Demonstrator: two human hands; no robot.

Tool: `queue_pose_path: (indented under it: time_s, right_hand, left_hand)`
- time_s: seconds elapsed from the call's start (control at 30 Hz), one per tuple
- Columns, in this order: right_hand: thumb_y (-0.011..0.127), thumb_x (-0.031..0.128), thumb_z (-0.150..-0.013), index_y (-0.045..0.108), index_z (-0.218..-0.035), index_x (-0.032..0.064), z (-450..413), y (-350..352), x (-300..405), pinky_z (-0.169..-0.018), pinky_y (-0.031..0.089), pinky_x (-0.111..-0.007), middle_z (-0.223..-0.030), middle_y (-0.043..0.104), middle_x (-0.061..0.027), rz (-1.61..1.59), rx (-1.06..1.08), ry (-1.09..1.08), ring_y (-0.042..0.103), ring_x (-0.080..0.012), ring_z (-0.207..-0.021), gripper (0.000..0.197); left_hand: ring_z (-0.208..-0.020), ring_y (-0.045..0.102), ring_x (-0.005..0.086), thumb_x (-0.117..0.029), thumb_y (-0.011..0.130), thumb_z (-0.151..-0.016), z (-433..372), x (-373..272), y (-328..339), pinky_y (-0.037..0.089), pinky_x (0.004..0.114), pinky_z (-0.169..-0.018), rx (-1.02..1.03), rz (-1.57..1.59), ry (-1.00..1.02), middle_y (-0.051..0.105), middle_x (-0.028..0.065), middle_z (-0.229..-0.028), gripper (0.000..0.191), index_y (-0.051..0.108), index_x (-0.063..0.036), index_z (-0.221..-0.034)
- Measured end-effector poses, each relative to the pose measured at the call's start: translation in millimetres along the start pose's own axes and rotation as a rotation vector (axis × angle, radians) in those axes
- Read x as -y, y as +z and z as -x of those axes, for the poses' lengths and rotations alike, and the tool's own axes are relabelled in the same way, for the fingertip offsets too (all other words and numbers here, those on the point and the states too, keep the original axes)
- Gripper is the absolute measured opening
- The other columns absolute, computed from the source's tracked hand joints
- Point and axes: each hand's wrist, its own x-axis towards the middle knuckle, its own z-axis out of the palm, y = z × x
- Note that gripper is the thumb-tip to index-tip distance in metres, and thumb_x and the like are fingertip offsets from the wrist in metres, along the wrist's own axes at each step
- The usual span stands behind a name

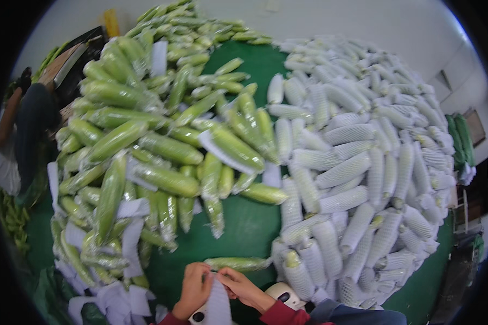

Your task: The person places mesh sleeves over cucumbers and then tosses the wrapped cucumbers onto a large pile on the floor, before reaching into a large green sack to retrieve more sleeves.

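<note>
Close to my body, my left hand [196, 286] and my right hand [242, 284] pinch the top end of a white foam net sleeve [218, 302], which hangs down between them. Just beyond my fingertips, a long green vegetable in clear plastic wrap [239, 263] lies crosswise on the green surface [232, 223]. A large heap of similar plastic-wrapped green vegetables [166, 180] spreads over the left side, with loose white foam sleeves [133, 243] among them. On the right is a big pile of vegetables in white foam net sleeves [345, 170].
More loose foam sleeves [114, 302] lie at the lower left. A person [32, 134] is at the far left beside a cardboard box [61, 63]. Green bundles [460, 140] stand at the far right. A pale wall [329, 18] rises behind the piles.
</note>
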Motion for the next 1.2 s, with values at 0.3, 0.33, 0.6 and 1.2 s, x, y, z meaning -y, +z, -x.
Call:
queue_pose_path:
  time_s: [0.3, 0.33, 0.6, 1.2]
  right_hand:
    - [0.050, 0.037, -0.097, 0.056, -0.088, 0.0089, 4.5, -34.2, -59.4, -0.069, 0.048, -0.032, -0.080, 0.059, -0.0032, -0.558, -0.021, -0.134, 0.058, -0.0154, -0.073, 0.030]
    - [0.050, 0.036, -0.098, 0.057, -0.094, 0.0077, 8.1, -36.5, -64.3, -0.072, 0.049, -0.031, -0.083, 0.060, -0.0040, -0.262, 0.019, -0.037, 0.059, -0.0162, -0.076, 0.029]
    - [0.057, 0.026, -0.092, 0.046, -0.129, -0.0045, -35.9, -30.9, -79.3, -0.092, 0.044, -0.036, -0.118, 0.060, -0.0128, 0.492, -0.488, -0.460, 0.056, -0.0230, -0.110, 0.049]
    - [0.054, 0.030, -0.097, 0.060, -0.104, 0.0008, -25.2, 4.1, -45.5, -0.083, 0.047, -0.029, -0.100, 0.063, -0.0072, -0.162, -0.426, -0.512, 0.058, -0.0134, -0.092, 0.030]
  left_hand:
    - [-0.085, 0.052, 0.0063, 0.000, 0.059, -0.086, 43.5, 2.3, 5.0, 0.044, 0.023, -0.080, 0.876, 1.125, -1.123, 0.057, -0.0027, -0.089, 0.013, 0.054, -0.0044, -0.096]
    - [-0.085, 0.053, 0.0065, -0.003, 0.062, -0.083, 39.4, 9.1, -1.1, 0.046, 0.025, -0.077, 0.933, 1.131, -0.852, 0.060, -0.0018, -0.093, 0.012, 0.060, -0.0041, -0.094]
    - [-0.084, 0.062, 0.0401, -0.020, 0.054, -0.091, -9.1, 81.4, 44.7, 0.050, 0.044, -0.072, 0.319, 0.224, -0.312, 0.064, 0.0207, -0.096, 0.020, 0.061, -0.0067, -0.104]
    - [-0.069, 0.057, 0.0077, -0.013, 0.053, -0.097, 4.8, 5.9, -2.0, 0.048, 0.025, -0.060, 0.070, 0.975, -0.969, 0.061, 0.0021, -0.083, 0.016, 0.061, 0.0000, -0.095]
